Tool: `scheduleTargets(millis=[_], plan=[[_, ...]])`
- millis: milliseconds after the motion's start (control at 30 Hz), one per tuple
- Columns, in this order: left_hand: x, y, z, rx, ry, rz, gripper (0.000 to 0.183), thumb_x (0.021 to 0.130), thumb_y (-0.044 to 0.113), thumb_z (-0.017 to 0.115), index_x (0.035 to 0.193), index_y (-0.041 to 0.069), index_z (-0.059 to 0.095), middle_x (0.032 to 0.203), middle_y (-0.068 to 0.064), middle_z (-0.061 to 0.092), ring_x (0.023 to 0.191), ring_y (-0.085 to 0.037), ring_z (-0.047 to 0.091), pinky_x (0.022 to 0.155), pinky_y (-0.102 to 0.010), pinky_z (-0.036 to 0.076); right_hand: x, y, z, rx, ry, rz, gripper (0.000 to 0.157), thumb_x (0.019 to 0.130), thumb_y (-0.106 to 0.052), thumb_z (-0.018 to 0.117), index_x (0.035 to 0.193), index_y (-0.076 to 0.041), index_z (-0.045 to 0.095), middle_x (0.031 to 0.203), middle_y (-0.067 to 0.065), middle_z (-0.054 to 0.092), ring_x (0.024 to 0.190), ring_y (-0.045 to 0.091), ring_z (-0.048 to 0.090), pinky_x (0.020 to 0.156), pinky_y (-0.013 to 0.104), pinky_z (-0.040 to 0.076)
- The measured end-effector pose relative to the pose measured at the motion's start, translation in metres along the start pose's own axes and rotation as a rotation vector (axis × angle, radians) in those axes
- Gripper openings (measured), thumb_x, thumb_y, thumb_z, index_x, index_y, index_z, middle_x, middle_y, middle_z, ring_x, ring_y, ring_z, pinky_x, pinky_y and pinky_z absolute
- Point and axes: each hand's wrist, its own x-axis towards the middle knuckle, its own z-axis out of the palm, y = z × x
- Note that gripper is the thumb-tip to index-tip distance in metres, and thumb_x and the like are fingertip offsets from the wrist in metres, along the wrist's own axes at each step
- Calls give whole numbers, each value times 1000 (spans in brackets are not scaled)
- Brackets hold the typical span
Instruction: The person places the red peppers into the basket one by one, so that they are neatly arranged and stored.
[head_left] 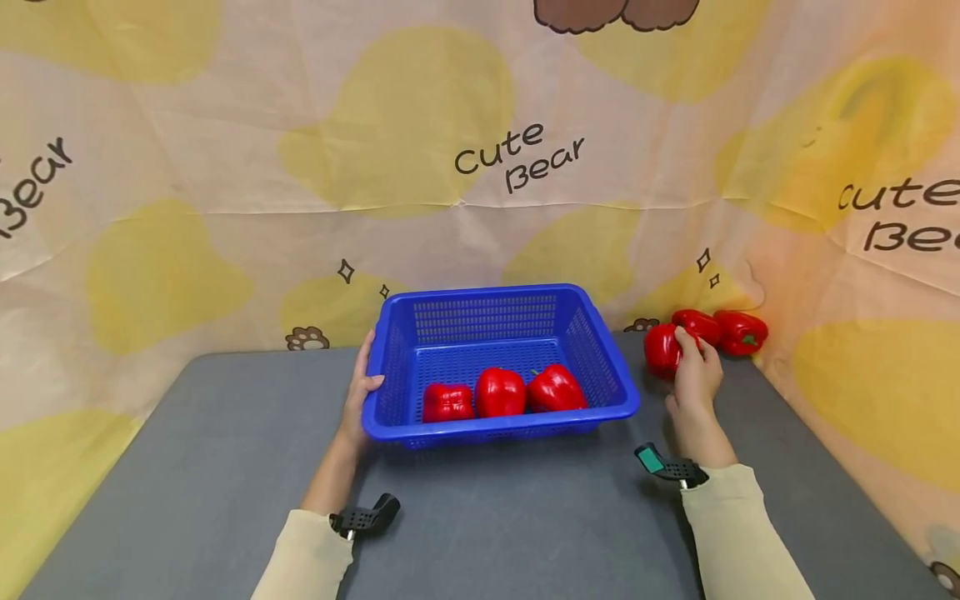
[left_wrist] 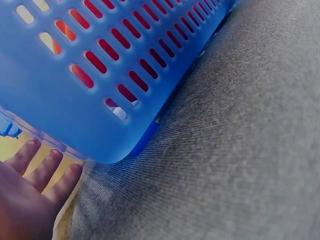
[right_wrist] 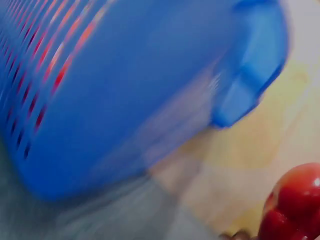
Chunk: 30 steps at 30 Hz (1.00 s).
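A blue plastic basket [head_left: 495,432] with slotted walls stands on the table, and three red bell peppers [head_left: 501,392] lie in a row along its front side. My left hand [head_left: 358,400] rests at the basket's left end, thumb at the rim; in the left wrist view its fingers [left_wrist: 44,172] look straight and spread beside the wall. To the right of the basket, my right hand [head_left: 696,379] holds another red bell pepper [head_left: 662,352], thumb and fingers round it. That pepper [right_wrist: 295,205] shows at the lower right corner of the right wrist view.
Two more red bell peppers [head_left: 741,332] lie just behind my right hand, at the table's back right corner. A printed cloth [head_left: 420,125] hangs behind the grey table [head_left: 480,517] and along its sides. Each wrist wears a black strap [head_left: 363,518].
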Motion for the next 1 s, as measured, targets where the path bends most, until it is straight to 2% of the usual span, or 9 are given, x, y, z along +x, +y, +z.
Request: scheduleTargets(millis=[167, 300, 367, 467, 600, 700, 800, 1000], plan=[[0, 1, -1, 6, 2, -6, 78, 93, 12, 28, 164, 22, -3, 171, -12, 2, 146, -34, 26, 102, -26, 51, -8, -25, 4, 230, -152, 87, 32, 94, -36, 67, 121, -23, 55, 135, -10, 48, 123, 12, 43, 77, 31, 54], [-1, 1, -1, 4, -1, -8, 78, 93, 12, 28, 164, 23, -2, 171, -13, 2, 146, -33, 26, 102, -26, 51, -17, -38, 6, 338, -280, 153, 35, 96, -33, 65, 126, -27, 47, 129, -13, 45, 126, 11, 40, 72, 32, 58], [-1, 0, -1, 6, -5, -4, 77, 93, 12, 28, 164, 23, -3, 171, -13, 2, 146, -33, 26, 102, -26, 51, -23, -43, 6, 342, -348, 186, 37, 97, -34, 63, 127, -30, 43, 129, -15, 43, 126, 10, 39, 74, 32, 58], [-1, 0, -1, 13, -10, 1, 77, 94, 12, 28, 164, 23, -3, 171, -13, 1, 147, -34, 25, 102, -26, 51, -34, -50, 8, 304, -448, 184, 39, 98, -36, 60, 130, -31, 37, 130, -15, 41, 125, 11, 39, 80, 29, 57], [1, -2, -2, 25, -16, 9, 77, 95, 14, 29, 164, 22, -4, 171, -12, 2, 148, -37, 23, 103, -27, 50, -48, -55, 12, 235, -543, 112, 37, 100, -36, 57, 130, -29, 36, 130, -12, 41, 125, 12, 38, 85, 25, 56], [2, -2, -2, 31, -14, 12, 77, 94, 14, 29, 163, 20, -5, 171, -12, 2, 148, -37, 23, 103, -27, 51, -56, -54, 17, 203, -559, 37, 26, 101, -34, 57, 123, -26, 44, 129, -11, 43, 124, 13, 38, 86, 25, 55], [2, -2, -3, 36, -11, 11, 77, 94, 14, 29, 163, 20, -5, 171, -12, 3, 148, -37, 24, 102, -27, 51, -62, -50, 24, 164, -535, -29, 16, 101, -31, 58, 115, -25, 51, 127, -10, 46, 123, 14, 40, 86, 24, 55], [1, -3, -2, 44, -11, 12, 76, 94, 14, 28, 164, 25, -2, 172, -11, 3, 149, -38, 23, 102, -27, 51, -68, -36, 38, 77, -487, -99, 13, 100, -25, 59, 111, -23, 53, 121, -6, 52, 117, 16, 50, 86, 22, 55]])
